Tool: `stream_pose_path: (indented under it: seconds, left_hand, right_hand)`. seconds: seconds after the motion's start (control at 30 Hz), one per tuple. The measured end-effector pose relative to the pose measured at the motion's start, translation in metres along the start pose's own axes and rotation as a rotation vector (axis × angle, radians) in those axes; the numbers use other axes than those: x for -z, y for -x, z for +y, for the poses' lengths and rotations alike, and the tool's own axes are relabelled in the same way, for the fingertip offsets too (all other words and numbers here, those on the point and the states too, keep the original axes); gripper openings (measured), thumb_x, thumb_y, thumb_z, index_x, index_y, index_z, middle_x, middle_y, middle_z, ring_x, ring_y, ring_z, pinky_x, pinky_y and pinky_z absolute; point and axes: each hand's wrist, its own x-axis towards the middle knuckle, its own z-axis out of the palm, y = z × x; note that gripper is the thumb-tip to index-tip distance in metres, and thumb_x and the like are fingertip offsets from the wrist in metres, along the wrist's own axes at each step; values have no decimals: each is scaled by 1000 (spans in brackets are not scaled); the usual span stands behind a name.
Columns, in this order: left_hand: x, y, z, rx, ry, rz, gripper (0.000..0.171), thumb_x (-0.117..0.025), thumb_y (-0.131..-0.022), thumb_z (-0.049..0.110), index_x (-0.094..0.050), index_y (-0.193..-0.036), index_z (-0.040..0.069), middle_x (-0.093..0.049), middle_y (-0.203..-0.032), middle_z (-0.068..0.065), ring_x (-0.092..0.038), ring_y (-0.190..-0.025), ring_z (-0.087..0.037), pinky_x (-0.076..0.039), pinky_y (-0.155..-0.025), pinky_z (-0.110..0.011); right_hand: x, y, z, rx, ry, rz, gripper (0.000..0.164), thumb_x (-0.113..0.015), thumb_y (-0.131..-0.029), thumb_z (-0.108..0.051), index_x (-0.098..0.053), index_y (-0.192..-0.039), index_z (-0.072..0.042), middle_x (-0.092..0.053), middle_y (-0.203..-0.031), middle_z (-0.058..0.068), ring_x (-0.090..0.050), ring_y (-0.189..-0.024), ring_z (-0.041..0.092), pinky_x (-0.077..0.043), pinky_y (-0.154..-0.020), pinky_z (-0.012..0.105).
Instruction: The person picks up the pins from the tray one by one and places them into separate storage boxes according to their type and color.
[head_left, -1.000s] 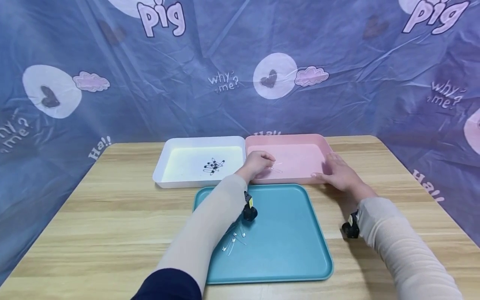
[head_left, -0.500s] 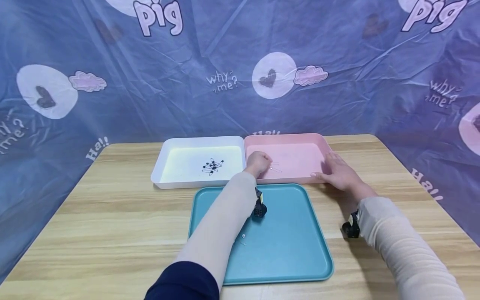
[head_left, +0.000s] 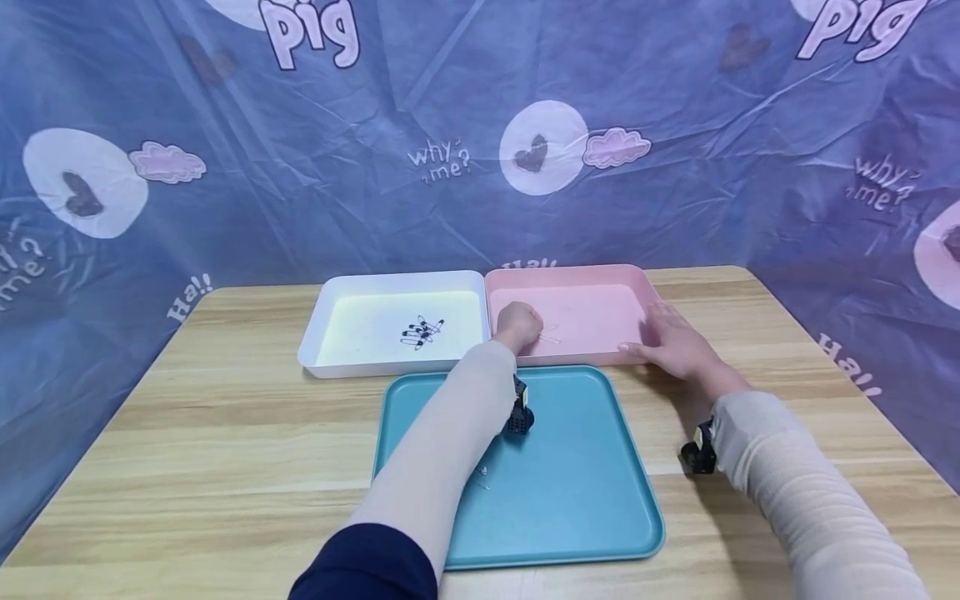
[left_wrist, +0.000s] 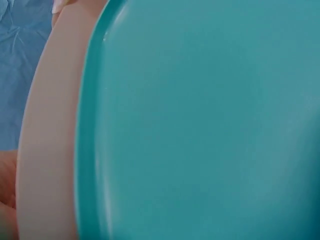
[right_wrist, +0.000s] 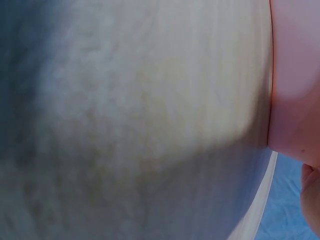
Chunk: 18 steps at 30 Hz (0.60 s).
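My left hand (head_left: 521, 326) reaches over the front wall of the pink tray (head_left: 600, 308), back of the hand up and fingers curled down inside. Thin silver safety pins (head_left: 550, 335) lie on the tray floor right beside its knuckles. The fingertips are hidden, so I cannot tell whether they pinch a pin. My right hand (head_left: 678, 346) rests at the pink tray's front right corner, thumb along the front wall and fingers extended along the right side. Black safety pins (head_left: 422, 332) lie in a small heap in the white tray (head_left: 352, 362).
Below the left forearm, a teal tray (head_left: 562, 475) holds some silver safety pins (head_left: 482, 477), partly hidden by the sleeve. White and pink trays stand side by side behind it on the wooden table (head_left: 225, 433). A blue printed cloth (head_left: 337, 183) hangs behind.
The left hand has shifted slightly right inside the pink tray and its fingers have turned downward out of sight. Its forearm now covers more of the teal tray's pins. The right hand keeps its place.
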Motion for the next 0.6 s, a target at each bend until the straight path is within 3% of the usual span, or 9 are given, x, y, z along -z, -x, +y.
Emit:
stream_pose_path:
  seconds: [0.1, 0.13, 0.23, 0.33, 0.5, 0.6]
  left_hand:
    - [38, 52, 29, 22, -2, -38, 17, -50, -82, 4, -61, -69, 2, -43, -52, 1, -39, -50, -11, -29, -44, -16]
    - [40, 56, 31, 21, -2, -38, 16, -50, -81, 4, -61, -70, 2, -44, -53, 1, -38, -50, -11, -29, -43, -16]
    - [45, 60, 32, -4, -4, -46, 14, -51, -80, 4, -63, -73, 2, -52, -60, -1, -43, -52, -11, -35, -47, -16]
    - [38, 45, 21, -33, 45, -39, 13, -52, -78, 5, -63, -73, 4, -58, -69, -2, -49, -59, -13, -43, -57, -21]
    - [48, 50, 22, -73, 169, -67, 12, -52, -79, 4, -63, -78, 4, -58, -80, -1, -48, -62, -12, -44, -64, -20]
    - [53, 55, 24, -103, 142, -87, 12, -52, -82, 8, -61, -74, 5, -57, -79, 0, -47, -63, -12, -43, -68, -21]
  right_hand:
    - [0, 0, -1, 2, 0, -6, 94, -47, -79, -55, -6, -133, 11, -1, -137, 29, 0, -125, 40, -3, -100, 51]
    - [0, 0, -2, 3, 2, -7, 94, -47, -79, -55, -6, -133, 11, -1, -137, 29, -1, -125, 41, -3, -100, 51]
    - [1, 1, -2, 8, 4, -12, 94, -47, -80, -54, -5, -133, 11, 0, -138, 28, 0, -125, 41, -3, -100, 51]
    - [1, 1, -3, 9, -5, -14, 94, -48, -80, -54, -5, -133, 10, 2, -138, 27, 1, -126, 40, -3, -100, 51]
    - [3, 0, 0, 8, -6, -19, 94, -47, -80, -54, -5, -133, 11, 1, -138, 28, 1, -126, 40, -2, -100, 50]
    - [3, 1, 1, 5, -5, -23, 94, -47, -80, -55, -6, -133, 11, 0, -138, 29, 1, -126, 40, -2, -100, 51]
